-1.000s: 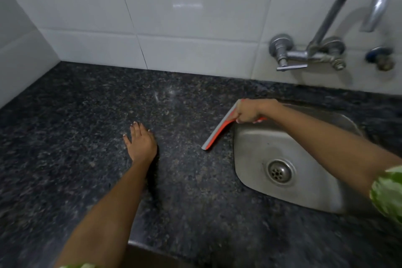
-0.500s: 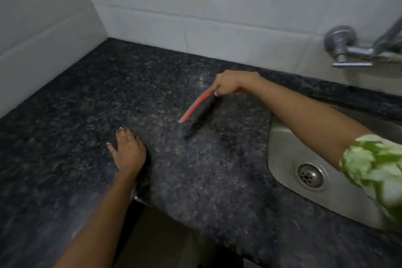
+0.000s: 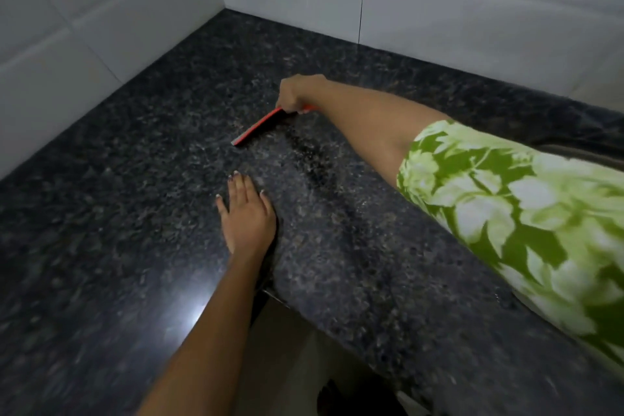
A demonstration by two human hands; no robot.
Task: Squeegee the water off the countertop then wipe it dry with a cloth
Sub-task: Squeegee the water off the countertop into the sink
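Two hands at work: the right hand [image 3: 293,93], fingers closed on the handle of the red squeegee [image 3: 258,127], holds its blade on the dark surface [image 3: 118,179]; the left hand [image 3: 246,213] rests flat, empty. The tool looks light, its rubber edge flexible; the handle gives best control.

The left hand [image 3: 248,216] is laid flat, palm down, fingers spread, its forearm stretched forward. The right hand [image 3: 295,93] is closed in a grip, its arm extended leftward across the body.
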